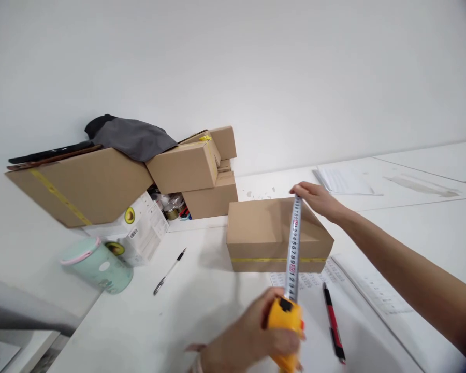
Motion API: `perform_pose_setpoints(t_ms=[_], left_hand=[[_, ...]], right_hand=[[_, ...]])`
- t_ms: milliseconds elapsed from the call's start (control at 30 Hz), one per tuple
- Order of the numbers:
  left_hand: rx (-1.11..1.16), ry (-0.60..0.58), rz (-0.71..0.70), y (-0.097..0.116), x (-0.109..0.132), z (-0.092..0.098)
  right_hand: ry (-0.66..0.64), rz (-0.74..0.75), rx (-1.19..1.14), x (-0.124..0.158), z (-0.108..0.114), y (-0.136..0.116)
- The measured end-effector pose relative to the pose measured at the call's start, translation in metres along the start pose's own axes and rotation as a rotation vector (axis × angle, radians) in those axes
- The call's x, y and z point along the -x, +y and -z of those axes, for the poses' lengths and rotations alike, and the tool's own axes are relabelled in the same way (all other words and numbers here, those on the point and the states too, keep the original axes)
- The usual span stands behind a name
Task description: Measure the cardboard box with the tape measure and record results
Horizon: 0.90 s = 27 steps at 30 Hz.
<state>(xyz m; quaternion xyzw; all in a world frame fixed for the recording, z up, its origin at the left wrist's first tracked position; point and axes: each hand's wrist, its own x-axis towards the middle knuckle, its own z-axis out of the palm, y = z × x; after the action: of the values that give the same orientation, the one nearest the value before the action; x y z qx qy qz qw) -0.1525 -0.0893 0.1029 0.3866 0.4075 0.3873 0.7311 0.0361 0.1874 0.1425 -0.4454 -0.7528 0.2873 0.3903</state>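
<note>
My left hand (258, 331) is wrapped round the yellow case of a tape measure (285, 324), low in the view. From the case the metal blade runs up and away, over the top of a closed cardboard box (256, 223) banded with yellow tape. At the box's far edge my right hand (314, 198) pinches the blade's end between thumb and fingers. The hook at the blade's tip is hidden by those fingers. A red and black pen (333, 324) lies to the right of the case, and a printed sheet (310, 280) sticks out from under the box.
Stacked cardboard boxes (186, 168) stand at the left, with grey cloth (134, 135) draped on top. Below are a white avocado-print box (143, 233) and a mint-green container (97, 267). A clear pen (170, 271) lies nearby. Papers (344, 178) rest at the back right.
</note>
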Motion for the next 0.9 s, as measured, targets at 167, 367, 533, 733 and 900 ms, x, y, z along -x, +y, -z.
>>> perform_pose_setpoints(t_ms=[167,367,533,733,900], left_hand=[[0.183,-0.018,-0.127,-0.012,-0.036,-0.030],[0.252,0.106,-0.141,0.000,-0.050,-0.037],[0.330,0.160,-0.144,-0.023,-0.050,-0.054],[0.310,0.109,-0.114,-0.015,-0.053,-0.052],[0.221,0.160,-0.174,-0.012,-0.020,-0.033]], right_hand=[[-0.215,0.034,0.206,-0.042,-0.041,-0.013],[-0.258,-0.057,0.291,-0.060,-0.055,0.012],[-0.296,-0.092,0.283,-0.055,-0.052,0.014],[-0.270,-0.081,0.182,-0.054,-0.054,0.011],[0.213,-0.022,-0.202,-0.040,-0.029,0.020]])
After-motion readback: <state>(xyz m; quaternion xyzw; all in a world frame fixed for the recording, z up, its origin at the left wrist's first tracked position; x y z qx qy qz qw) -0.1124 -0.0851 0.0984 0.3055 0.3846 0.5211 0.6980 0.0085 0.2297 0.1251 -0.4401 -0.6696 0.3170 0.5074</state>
